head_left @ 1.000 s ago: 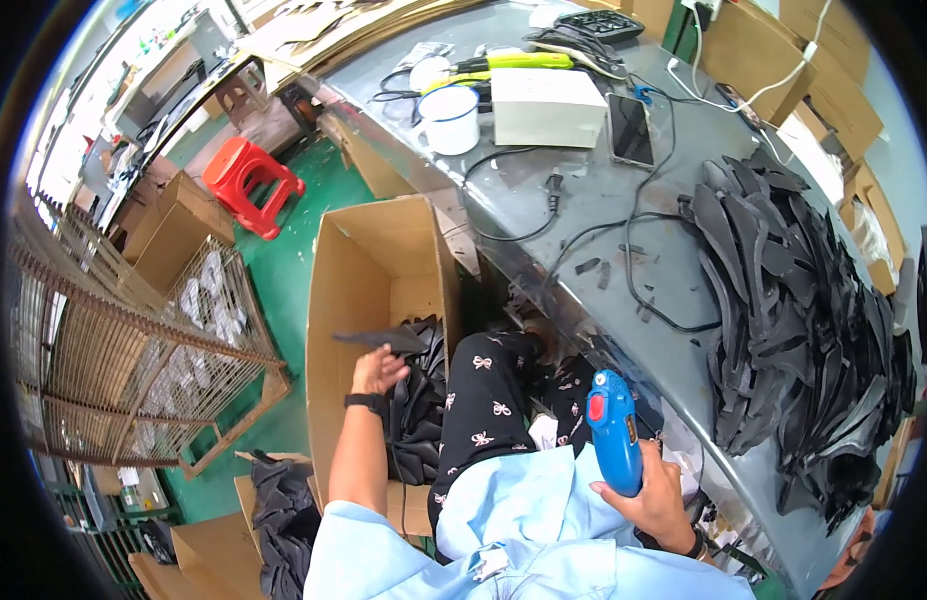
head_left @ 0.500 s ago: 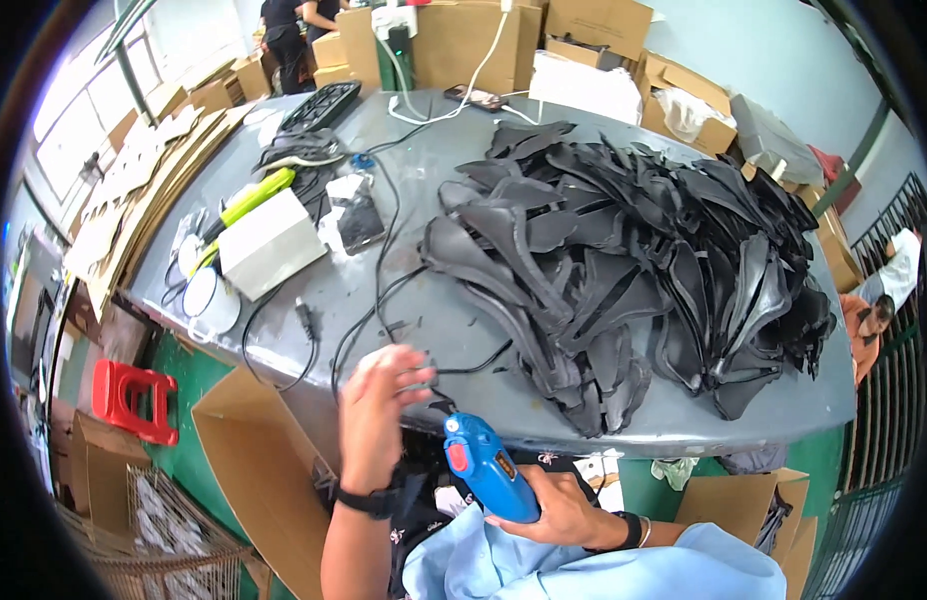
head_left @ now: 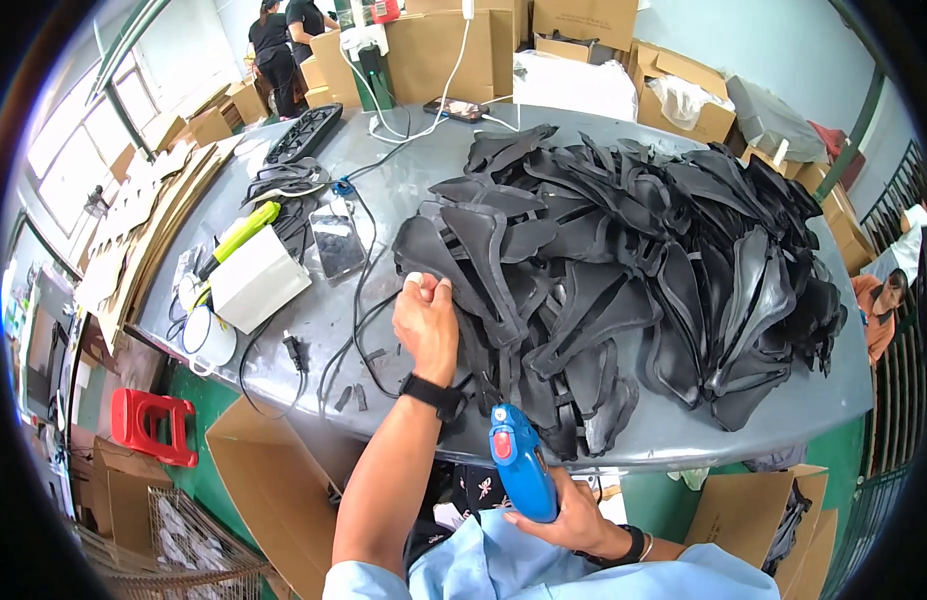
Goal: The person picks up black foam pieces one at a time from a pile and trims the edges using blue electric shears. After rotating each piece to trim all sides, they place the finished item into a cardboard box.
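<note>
While clamping a blue tool (head_left: 524,465) with a red button in the right hand (head_left: 576,515), reaching farther forward over the counter (head_left: 669,430) with the left hand (head_left: 429,325), apart from the right, with arm outstretched and fingertips bunched at the left edge of a heap of black moulded pieces (head_left: 604,285); cannot tell whether pinching one. Piled mostly ahead and to the right of both hands. Farther left, a white box (head_left: 262,285), a phone (head_left: 337,240) and a mug (head_left: 210,342); behind, cartons (head_left: 424,60), one bearing print too small to read.

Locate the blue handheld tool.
In the head view, the blue handheld tool is just right of lower centre, in the right hand, below black curved pieces.
</note>
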`<state>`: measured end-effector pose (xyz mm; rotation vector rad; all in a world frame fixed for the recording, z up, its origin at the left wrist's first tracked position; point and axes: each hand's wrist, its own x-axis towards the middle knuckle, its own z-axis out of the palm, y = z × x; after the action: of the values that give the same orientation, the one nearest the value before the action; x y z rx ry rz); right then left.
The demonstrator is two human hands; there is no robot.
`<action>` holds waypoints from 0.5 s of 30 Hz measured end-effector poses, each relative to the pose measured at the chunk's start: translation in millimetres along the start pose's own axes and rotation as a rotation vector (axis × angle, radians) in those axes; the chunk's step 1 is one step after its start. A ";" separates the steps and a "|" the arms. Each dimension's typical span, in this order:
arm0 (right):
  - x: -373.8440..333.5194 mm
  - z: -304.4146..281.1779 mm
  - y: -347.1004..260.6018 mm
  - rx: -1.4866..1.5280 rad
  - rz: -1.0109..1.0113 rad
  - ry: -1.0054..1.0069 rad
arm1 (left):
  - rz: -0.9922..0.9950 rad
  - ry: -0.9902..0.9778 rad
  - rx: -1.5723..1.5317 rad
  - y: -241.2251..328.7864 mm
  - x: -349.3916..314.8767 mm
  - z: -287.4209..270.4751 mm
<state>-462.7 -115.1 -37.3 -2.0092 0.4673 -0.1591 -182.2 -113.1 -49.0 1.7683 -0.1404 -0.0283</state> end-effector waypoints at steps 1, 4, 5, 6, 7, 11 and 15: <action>1.1 0.0 2.7 0.014 -0.018 0.027 | 0.165 0.087 0.183 4.6 -4.7 -4.6; 4.6 -2.5 1.9 0.037 0.009 0.047 | 0.359 0.148 0.370 17.8 -11.6 -31.9; 6.1 -3.2 -0.1 0.040 0.053 0.046 | 0.370 0.150 0.381 11.0 -10.0 -37.1; 8.8 -2.0 -0.7 0.040 0.048 0.040 | 0.381 0.158 0.391 6.6 -8.3 -41.1; 11.2 -0.4 -1.0 0.084 0.042 0.056 | 0.317 0.116 0.344 2.9 -11.6 -43.2; 13.0 4.6 -11.1 0.120 0.008 0.061 | 0.048 -0.068 0.427 3.1 -22.0 -32.1; 10.4 7.9 -12.7 0.103 -0.059 0.107 | 0.146 0.063 0.542 -5.2 -14.4 -20.7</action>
<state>-447.4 -107.5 -30.8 -1.9208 0.4589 -0.3223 -194.0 -90.3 -50.8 2.2911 -0.2481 0.1874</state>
